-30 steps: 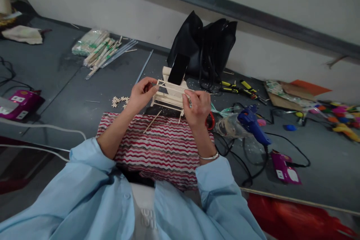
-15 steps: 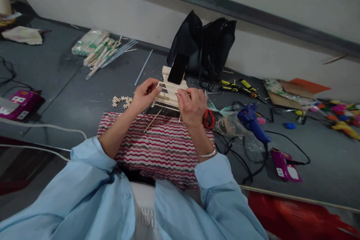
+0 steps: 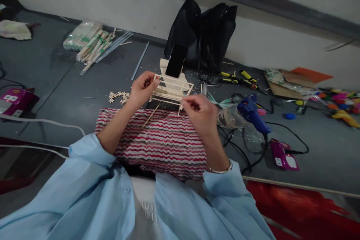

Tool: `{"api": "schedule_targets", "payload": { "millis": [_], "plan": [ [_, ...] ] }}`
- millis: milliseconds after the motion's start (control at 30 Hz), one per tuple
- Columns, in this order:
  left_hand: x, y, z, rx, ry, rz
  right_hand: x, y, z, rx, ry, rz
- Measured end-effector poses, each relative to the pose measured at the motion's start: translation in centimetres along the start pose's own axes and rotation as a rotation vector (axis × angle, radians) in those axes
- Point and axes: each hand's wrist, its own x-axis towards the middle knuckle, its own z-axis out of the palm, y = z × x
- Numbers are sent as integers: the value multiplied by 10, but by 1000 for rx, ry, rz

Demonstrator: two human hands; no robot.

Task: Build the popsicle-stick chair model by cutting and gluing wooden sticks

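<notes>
A small frame of thin pale wooden sticks (image 3: 180, 81) stands tilted just past the striped cloth (image 3: 163, 138). My left hand (image 3: 143, 89) pinches its upper left corner between thumb and fingers. At the frame's lower right corner is my right hand (image 3: 201, 114), its fingertips pressed together; whatever may be between them is too small to make out. Behind the frame a black phone (image 3: 176, 61) leans on a pale wooden piece (image 3: 164, 64). One loose stick (image 3: 151, 115) lies across the cloth's far edge. Small flower-shaped wooden pieces (image 3: 123, 96) lie left of my left hand.
A blue glue gun (image 3: 253, 114) with its cable lies at the right, near a purple box (image 3: 284, 155). Yellow-and-black pliers (image 3: 230, 78) and a black bag (image 3: 199, 33) are farther back. Bundled sticks (image 3: 94, 47) lie at the back left.
My right hand has let go of the frame's upper right part and moved down and right to its lower right corner. My left hand still grips the upper left. The view has shifted slightly.
</notes>
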Motion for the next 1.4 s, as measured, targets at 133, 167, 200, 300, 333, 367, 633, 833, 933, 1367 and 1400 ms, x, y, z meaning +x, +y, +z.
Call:
{"api": "schedule_targets", "payload": {
  "millis": [133,167,200,300,333,367,633,833,933,1367,1400],
  "plan": [
    [-2,2,3,-39,10,-52,-17,-25,34,-161,-382,130],
    [-2,2,3,-59,7,-70,-17,-30,44,-225,-443,157],
    [-2,3,3,-82,2,-91,-16,-34,53,-287,-496,176],
    [-3,6,3,-161,-17,-151,-10,-41,72,-393,-613,198],
    [-3,7,3,-184,-23,-166,-8,-41,75,-405,-643,197],
    [-3,8,4,-203,-26,-178,-6,-41,77,-408,-669,198],
    [-5,12,6,-255,-18,-226,0,-38,76,-315,-735,239],
    [-4,13,4,-269,-23,-235,-2,-31,47,171,-878,128],
    [-4,13,3,-255,-30,-239,0,-26,16,484,-801,96],
    [-5,14,3,-198,-45,-218,41,-5,20,252,292,138],
    [-5,13,3,-195,-42,-219,41,-6,21,229,278,135]
  ]
}}
